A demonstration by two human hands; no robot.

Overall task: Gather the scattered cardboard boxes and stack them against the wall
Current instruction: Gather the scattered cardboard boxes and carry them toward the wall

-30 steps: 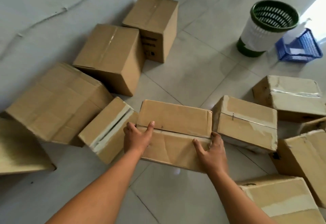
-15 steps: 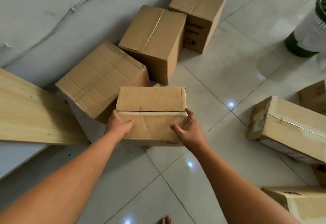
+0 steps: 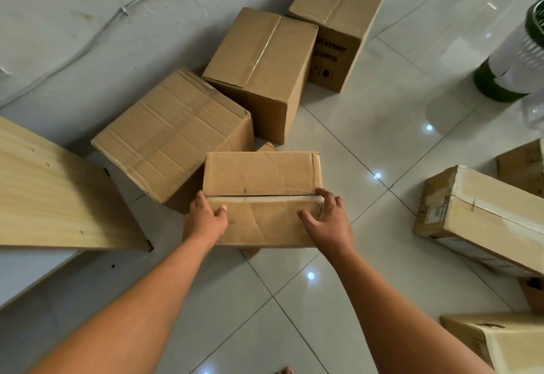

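Observation:
I hold a flat brown cardboard box [image 3: 262,176] in front of me above the tiled floor. My left hand [image 3: 206,220] grips its near left corner and my right hand [image 3: 326,220] grips its near right corner. A smaller box under it shows only as a corner [image 3: 266,147]. Three bigger boxes stand in a row along the white wall: a tilted one [image 3: 173,132], a taped one [image 3: 262,61] and a printed one [image 3: 341,11].
A pale wooden board [image 3: 50,197] lies at the left. More boxes sit at the right: one taped [image 3: 482,220], one behind it [image 3: 521,164], one at the lower right [image 3: 500,341]. A green and white basket [image 3: 512,59] stands at the far right.
I have lifted the flat box from among the scattered ones and carried it left toward the row by the wall. In the last half second it has hardly moved.

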